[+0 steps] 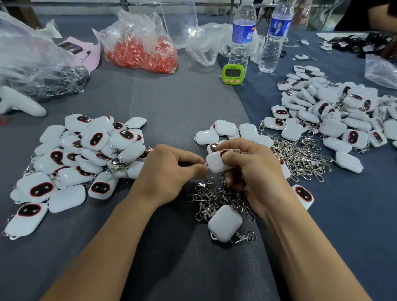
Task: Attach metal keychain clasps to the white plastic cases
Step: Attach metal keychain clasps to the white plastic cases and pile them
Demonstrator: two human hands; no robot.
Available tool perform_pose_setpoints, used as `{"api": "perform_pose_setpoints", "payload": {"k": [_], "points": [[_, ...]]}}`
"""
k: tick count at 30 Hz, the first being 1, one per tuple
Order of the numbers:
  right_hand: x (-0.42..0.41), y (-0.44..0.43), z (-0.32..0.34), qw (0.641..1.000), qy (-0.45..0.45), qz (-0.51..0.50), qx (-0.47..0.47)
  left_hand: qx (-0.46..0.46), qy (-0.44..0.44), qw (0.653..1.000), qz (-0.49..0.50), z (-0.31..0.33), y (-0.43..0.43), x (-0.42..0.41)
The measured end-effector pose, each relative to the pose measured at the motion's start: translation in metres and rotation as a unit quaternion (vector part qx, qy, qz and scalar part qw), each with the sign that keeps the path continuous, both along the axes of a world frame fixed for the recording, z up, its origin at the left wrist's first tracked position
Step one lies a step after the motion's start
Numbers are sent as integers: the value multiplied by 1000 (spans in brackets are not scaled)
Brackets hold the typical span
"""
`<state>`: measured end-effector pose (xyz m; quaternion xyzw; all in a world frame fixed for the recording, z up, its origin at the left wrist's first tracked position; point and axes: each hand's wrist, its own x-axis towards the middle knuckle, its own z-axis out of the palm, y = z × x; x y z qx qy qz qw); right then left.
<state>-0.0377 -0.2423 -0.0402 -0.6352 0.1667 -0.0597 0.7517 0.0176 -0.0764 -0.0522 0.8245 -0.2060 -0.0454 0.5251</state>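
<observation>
The grey table (195,104) carries one pile of cases (78,163) on the left and a larger pile (342,115) at far right. A heap of clasps (216,199) lies below the hands. The right hand (255,173) grips one case (216,164) above the heap, at table centre. The left hand (169,169) pinches that case's corner loop with thumb and forefinger; whether it also holds a clasp cannot be told.
</observation>
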Motion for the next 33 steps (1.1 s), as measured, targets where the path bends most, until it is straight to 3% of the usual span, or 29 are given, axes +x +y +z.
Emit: {"api": "perform_pose_setpoints", "payload": {"k": [3, 5, 9, 12, 15, 19, 22, 25, 27, 30, 33], "points": [[0, 4, -2, 1000, -10, -14, 1, 78, -136, 987, 25, 0, 0, -3], [2, 4, -2, 999, -14, -12, 29, 63, -177, 981, 43, -1, -2, -5], [1, 0, 2, 994, -10, 2, 106, -69, -26, 997, 31, -1, -8, -4], [0, -2, 3, 991, -6, 7, 133, -141, 88, 986, -11, 0, -12, -4], [-1, 0, 5, 989, -15, 4, 146, -159, 103, 982, -16, 1, -13, -4], [0, 2, 2, 996, -43, -25, 68, -14, -78, 996, 27, -1, -8, -4], [2, 6, -1, 996, -65, -41, -46, 140, -248, 958, 26, -3, -9, -8], [3, 10, -4, 991, -79, -55, -92, 198, -314, 928, 26, -4, -9, -8], [4, 9, -4, 995, -67, -60, -48, 167, -286, 942, 49, -4, -11, -9], [3, 4, 0, 995, -46, -51, 73, -16, -83, 995, 49, -1, -15, -8], [3, 1, 1, 982, -29, -47, 179, -114, 38, 993, 16, 2, -19, -7]]}}
